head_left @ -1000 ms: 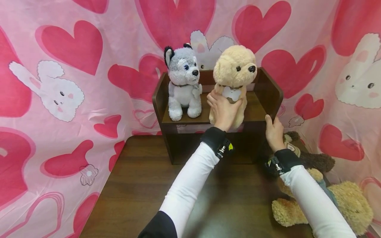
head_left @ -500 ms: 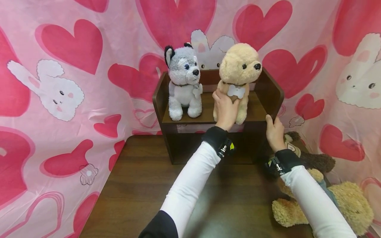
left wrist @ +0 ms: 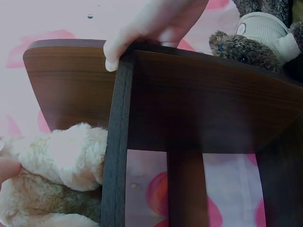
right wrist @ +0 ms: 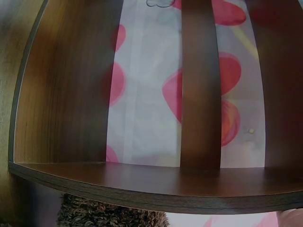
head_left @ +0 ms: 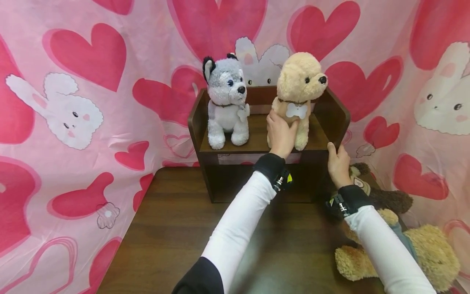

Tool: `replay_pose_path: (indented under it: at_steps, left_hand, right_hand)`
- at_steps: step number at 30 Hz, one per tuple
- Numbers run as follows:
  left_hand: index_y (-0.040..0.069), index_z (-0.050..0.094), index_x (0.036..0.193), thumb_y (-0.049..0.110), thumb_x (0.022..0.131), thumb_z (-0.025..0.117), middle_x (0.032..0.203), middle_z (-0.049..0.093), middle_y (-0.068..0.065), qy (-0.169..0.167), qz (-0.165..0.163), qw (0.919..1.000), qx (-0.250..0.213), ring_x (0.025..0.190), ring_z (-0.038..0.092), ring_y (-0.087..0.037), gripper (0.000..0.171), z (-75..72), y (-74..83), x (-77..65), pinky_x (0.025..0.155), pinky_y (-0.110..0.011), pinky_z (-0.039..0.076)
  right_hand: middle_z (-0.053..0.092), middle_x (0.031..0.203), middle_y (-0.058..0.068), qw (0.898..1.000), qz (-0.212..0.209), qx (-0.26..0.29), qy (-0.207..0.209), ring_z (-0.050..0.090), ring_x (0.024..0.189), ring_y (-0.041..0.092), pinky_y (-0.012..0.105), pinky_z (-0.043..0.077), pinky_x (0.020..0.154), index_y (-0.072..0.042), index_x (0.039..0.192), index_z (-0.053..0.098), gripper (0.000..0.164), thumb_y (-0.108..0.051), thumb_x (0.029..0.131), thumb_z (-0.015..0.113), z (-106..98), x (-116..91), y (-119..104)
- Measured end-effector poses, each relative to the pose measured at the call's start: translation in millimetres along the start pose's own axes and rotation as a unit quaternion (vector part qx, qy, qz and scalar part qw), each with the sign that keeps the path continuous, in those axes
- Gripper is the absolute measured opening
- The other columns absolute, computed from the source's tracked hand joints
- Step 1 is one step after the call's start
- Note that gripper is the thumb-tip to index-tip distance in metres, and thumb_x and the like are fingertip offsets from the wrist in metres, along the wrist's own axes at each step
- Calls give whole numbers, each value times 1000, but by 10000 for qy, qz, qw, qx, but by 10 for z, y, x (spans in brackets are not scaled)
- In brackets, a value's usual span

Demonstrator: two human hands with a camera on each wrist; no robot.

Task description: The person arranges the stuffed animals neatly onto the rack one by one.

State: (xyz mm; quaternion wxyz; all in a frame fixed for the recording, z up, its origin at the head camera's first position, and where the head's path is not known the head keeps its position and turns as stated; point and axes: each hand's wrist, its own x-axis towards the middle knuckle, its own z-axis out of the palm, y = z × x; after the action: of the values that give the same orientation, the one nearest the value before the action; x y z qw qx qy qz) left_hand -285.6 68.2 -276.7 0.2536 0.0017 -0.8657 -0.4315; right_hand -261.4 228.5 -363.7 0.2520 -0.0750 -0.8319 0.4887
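A cream plush dog (head_left: 299,75) with a white bone-shaped tag sits upright on the top board of a dark brown wooden shelf (head_left: 257,157). My left hand (head_left: 280,134) grips its lower body, thumb across the front and fingers round the side. In the left wrist view, only a bit of that hand shows beside the dog's pale fur (left wrist: 71,156). With my right hand (head_left: 338,163) I hold the shelf's right side panel where the top board meets it; the thumb lies on the front edge. A grey-and-white plush husky (head_left: 227,102) sits on the same board, left of the cream dog.
The shelf stands at the back of a brown wooden table (head_left: 176,228). Beside it on the right lie a dark brown plush bear (head_left: 391,200) and a tan plush bear (head_left: 433,249), partly hidden by my right arm. Pink heart-print cloth (head_left: 147,61) hangs behind.
My left hand has moved the cream dog to the right and slightly back on the top board. The husky, the shelf and my right hand have stayed in place.
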Motion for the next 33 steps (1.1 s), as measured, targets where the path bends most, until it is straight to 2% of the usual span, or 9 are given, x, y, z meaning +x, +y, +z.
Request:
replay_pose_path:
  at_steps: [4, 11, 21, 25, 29, 33]
  left_hand:
    - [-4, 28, 132, 37, 82, 66, 125, 41, -15, 61, -56, 10000, 46, 113, 46, -24, 75, 35, 14, 5, 95, -28, 37]
    - [-3, 25, 135, 35, 83, 64, 130, 37, -14, 3, -291, 9992, -274, 118, 41, -23, 75, 68, 44, 41, 98, -28, 34]
    - [-1, 26, 133, 37, 82, 65, 129, 36, -12, 60, -363, 9992, -172, 116, 41, -23, 75, 113, 53, 74, 95, -28, 37]
    - [-1, 26, 133, 37, 83, 64, 129, 36, -13, -149, -304, 9994, -11, 117, 40, -22, 73, 72, 8, 54, 94, -27, 38]
    - [-3, 28, 133, 32, 86, 62, 125, 41, -15, -495, -100, 9985, 217, 116, 43, -23, 68, -16, -89, 45, 95, -27, 38]
    - [-3, 42, 126, 26, 88, 58, 113, 53, -14, -840, 149, 9951, 501, 105, 53, -25, 50, -129, -187, 75, 87, -31, 44]
  right_hand:
    - [51, 115, 32, 10000, 23, -34, 12, 46, 106, 42, 51, 32, 87, 8, 109, 49, 45, -32, 96, 34, 1, -10, -2]
    - [50, 116, 32, 10000, -5, -18, -60, 45, 107, 41, 51, 32, 88, 8, 109, 48, 45, -33, 96, 34, -6, -10, -8]
    - [50, 115, 32, 10000, -48, -39, -37, 46, 107, 41, 51, 32, 87, 9, 106, 49, 45, -32, 96, 35, 5, -4, 0]
    - [51, 116, 30, 10000, -13, -6, -58, 45, 107, 40, 50, 32, 87, 8, 107, 49, 44, -33, 96, 34, 4, -4, 2]
    - [50, 116, 30, 9999, 32, 3, -124, 45, 107, 39, 50, 32, 88, 7, 110, 48, 46, -34, 96, 34, 6, -8, -5]
    - [50, 117, 29, 9999, 64, 9, -119, 45, 107, 38, 50, 32, 89, 7, 111, 48, 46, -34, 96, 34, -6, -6, -1]
